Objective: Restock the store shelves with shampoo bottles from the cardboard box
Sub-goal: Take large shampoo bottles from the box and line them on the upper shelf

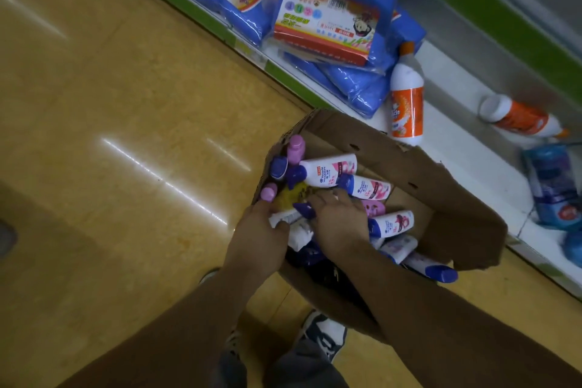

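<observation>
Hands both down in the cardboard box [441, 198], lower centre of frame. L hand [261, 230]: fingers [280, 228] curled tight round a white bottle [283, 217], thumb up by a pink cap [268, 193]. R hand [340, 224]: palm down on the pile, fingers bent over a purple cap [304, 210]. They're touching it, but can't tell if that's a real grip.

Shampoo bottles [327, 170] lie jumbled in the box, white w/ pink labels and blue caps, some purple ones mixed in. Label print too blurred to read.

Box sits on the yellow floor [126, 104], far wall up by the front edge of the white btm shelf [447, 148]. On that shelf: blue packs [346, 25] w/ red-and-white cards, upper centre, text not legible. Orange-and-white bottle [407, 98] upright just past the box, a twin [519, 118] lying flat to its right, blue pouches [551, 186] at right edge. Bare white shelf shows between upright bottle and pouches. Open floor all along the left. Shoe [324, 334] just below the box.
</observation>
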Motion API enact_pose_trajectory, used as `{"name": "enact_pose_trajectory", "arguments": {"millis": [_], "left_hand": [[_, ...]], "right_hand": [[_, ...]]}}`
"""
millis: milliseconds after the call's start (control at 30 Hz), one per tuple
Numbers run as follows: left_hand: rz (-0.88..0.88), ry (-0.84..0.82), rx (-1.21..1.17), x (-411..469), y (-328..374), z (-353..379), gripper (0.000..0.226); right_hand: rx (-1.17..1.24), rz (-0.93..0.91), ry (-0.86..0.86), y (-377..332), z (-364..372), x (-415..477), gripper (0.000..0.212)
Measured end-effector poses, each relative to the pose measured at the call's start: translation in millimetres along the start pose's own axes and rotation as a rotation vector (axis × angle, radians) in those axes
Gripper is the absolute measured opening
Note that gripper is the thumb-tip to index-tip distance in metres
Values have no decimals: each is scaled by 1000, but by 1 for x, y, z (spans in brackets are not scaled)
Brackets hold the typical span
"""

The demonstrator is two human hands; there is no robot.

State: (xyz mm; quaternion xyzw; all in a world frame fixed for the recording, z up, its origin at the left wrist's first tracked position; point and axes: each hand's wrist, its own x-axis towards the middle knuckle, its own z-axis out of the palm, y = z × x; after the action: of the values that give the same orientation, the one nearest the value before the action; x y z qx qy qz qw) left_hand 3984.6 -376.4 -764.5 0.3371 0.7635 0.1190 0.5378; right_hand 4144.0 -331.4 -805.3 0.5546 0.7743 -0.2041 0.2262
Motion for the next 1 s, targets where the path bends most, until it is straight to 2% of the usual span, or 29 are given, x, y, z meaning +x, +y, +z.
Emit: {"name": "enact_pose_trajectory", "arguments": {"millis": [233, 367, 467, 567, 667, 767, 900, 1000], "left_hand": [[25, 4, 8, -24, 31, -10, 38], [54, 9, 56, -42, 53, -16, 43], [85, -21, 78, -65, 77, -22, 44], [128, -34, 34, -96, 112, -32, 34], [172, -56, -4, -137, 157, -44, 55], [247, -90, -75, -184, 196, -54, 47], [443, -163, -55, -255, 248, -78, 62], [443, -246, -114, -312, 284, -112, 65]], "right_hand": [[477, 180, 96, 46, -60, -34, 47], [633, 193, 169, 54, -97, -62, 45], [651, 174, 209, 61, -136, -93, 42], [625, 113, 246, 68, -191, -136, 48], [617, 74, 303, 72, -259, -188, 47], [578, 67, 321, 74, -329, -240, 34], [517, -18, 375, 73, -424, -310, 34], [547, -49, 416, 69, -491, -362, 38]]}}
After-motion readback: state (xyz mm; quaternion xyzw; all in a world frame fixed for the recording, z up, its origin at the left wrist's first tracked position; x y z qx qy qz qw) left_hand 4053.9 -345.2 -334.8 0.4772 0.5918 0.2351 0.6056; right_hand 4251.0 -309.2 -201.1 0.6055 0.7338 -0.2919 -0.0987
